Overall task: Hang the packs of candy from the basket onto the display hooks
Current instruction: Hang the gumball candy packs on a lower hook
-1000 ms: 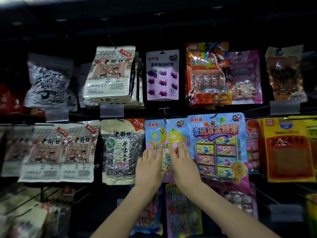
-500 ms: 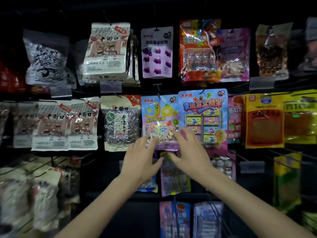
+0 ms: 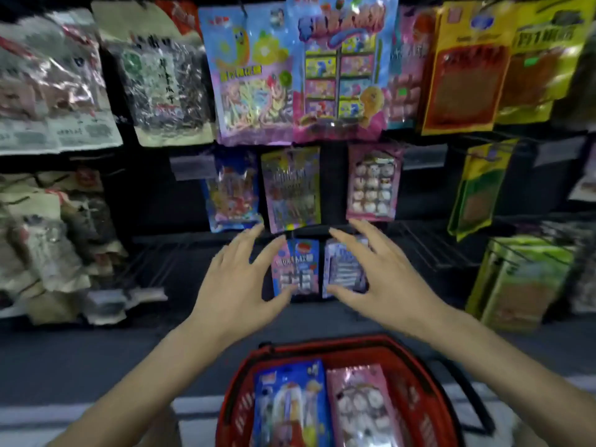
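The red basket (image 3: 419, 382) sits at the bottom centre of the frame with two packs of candy lying side by side in it, a blue pack (image 3: 290, 404) on the left and a pink pack (image 3: 361, 411) on the right. Just above, my left hand (image 3: 238, 285) and right hand (image 3: 383, 285) hover with fingers spread, holding nothing, either side of two small hanging packs (image 3: 298, 269). Bright candy packs (image 3: 251, 82) hang across the upper centre, with seed bags (image 3: 161, 75) at upper left.

Both the left hand (image 3: 238, 285) and the right hand (image 3: 380, 285) are bare. The left forearm (image 3: 154, 375) and right forearm (image 3: 503, 359) are bare from wrist to frame edge. The fingers (image 3: 245, 237) are slender; nail detail is blurred.
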Tool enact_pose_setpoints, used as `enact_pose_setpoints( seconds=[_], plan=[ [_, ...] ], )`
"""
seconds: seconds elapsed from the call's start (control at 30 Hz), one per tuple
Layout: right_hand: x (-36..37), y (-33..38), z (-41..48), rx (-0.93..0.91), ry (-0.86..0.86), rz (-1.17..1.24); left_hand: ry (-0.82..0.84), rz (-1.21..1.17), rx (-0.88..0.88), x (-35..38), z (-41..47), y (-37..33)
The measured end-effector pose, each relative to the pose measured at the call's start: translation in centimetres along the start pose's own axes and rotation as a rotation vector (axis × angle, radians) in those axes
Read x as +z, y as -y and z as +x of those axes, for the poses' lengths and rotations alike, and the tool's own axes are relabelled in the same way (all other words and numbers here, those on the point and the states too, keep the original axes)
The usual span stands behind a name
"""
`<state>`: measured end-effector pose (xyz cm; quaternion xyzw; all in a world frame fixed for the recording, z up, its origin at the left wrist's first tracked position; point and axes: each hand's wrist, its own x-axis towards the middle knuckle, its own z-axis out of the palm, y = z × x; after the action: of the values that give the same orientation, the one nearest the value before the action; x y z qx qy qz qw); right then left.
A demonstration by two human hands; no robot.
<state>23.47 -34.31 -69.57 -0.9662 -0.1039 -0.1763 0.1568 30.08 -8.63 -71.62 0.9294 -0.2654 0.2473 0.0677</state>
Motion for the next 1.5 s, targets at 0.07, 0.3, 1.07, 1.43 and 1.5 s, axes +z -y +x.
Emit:
enact_pose_setpoints(
  seconds=[0.07,0.3,1.07,1.43,1.5],
  plan=[
    [2.5,-1.8,-2.2,0.027,0.065,0.008,0.04,-0.026,-0.022,2.7,-2.0,-0.5],
    [13.2,-8.1,-7.8,0.132,0.313,-0.034,0.195,-0.07,-0.084,12.9,-8.5,-1.2],
    [25.7,-19.3,-16.7,0.196,0.224,-0.576,0.347,0.196,-0.276,27.1,-18.5,3.1],
    [24.4,-18.5,-15.9,0.715,0.265,-0.176,0.411,-0.202,-0.805,27.4,-17.6,5.0],
    [24.3,-18.4,-15.7,0.75,0.246,-0.143,0.416,-0.232,-0.799,27.2,-17.3,5.3]
  ],
)
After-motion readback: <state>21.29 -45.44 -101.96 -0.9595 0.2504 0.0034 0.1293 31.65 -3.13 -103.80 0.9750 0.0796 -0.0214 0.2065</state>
